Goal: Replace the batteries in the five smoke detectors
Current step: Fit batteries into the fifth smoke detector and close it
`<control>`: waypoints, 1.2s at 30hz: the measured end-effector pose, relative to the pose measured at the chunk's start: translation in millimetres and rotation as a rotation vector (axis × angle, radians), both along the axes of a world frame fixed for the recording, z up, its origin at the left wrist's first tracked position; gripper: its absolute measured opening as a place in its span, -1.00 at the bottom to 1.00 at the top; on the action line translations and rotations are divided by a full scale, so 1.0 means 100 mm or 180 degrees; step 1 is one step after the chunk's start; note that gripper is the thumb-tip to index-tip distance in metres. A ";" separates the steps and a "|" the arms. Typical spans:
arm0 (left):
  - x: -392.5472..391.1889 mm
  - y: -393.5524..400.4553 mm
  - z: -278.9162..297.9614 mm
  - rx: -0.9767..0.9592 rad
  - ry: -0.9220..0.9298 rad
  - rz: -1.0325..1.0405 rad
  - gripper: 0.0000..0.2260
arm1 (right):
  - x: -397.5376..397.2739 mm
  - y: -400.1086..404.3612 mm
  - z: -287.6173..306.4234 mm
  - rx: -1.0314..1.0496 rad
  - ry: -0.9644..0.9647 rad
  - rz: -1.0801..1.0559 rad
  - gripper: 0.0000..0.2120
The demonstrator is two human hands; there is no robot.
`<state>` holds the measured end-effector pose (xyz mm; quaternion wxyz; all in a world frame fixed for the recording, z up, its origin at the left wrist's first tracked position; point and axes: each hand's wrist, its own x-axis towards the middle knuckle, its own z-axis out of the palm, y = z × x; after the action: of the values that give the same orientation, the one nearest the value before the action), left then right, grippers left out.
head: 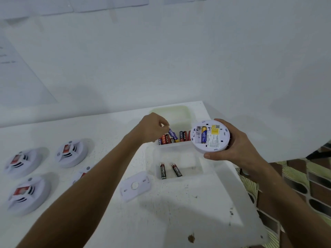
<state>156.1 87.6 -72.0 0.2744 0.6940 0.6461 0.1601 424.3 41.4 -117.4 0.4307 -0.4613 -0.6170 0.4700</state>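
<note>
At the far left of the white bench (206, 208) we see three smoke detectors lying face up, each with a red label: one at the edge (21, 162), one in front of it (26, 194), and one further back (71, 152). A fourth detector (82, 173) shows only partly, hidden behind our left forearm. Just right of that forearm a white mounting plate (135, 186) lies flat on the bench, apart from the detectors.

Our left hand (152, 128) reaches over the far tray, its fingers (163, 123) pinched together on a blue battery (172, 133), which hangs tilted just above the heap of loose batteries (182, 136) in that tray (172, 111). The heap is mostly red and black cells, lying along the tray's near wall. Nearer to us is a second, clear tray (197, 164), and in it lie two black batteries, the left one (163, 171) and the right one (177, 170), side by side and a little apart.

To the right, our right hand (238, 145) holds the fifth smoke detector (210, 136) up off the bench, back side toward us, with fingers curled round its rim and the thumb under its lower edge. Its battery bay is open: one blue and gold battery (204, 134) sits in the right slot, and the slot to its left looks bare. A yellow sticker (215, 129) and a printed label sit beside the bay. Beyond the bench's right edge we see patterned floor (304, 185).
</note>
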 end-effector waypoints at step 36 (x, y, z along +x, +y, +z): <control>0.25 -0.68 0.21 0.0484 -0.0568 -0.0443 -0.76 | -0.30 -0.12 -0.04 0.0198 -0.0040 0.0624 -0.05</control>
<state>181.3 20.0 -51.1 0.2878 0.7389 0.5555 0.2502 393.9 29.6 -121.5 0.3930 -0.3881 -0.6762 0.4876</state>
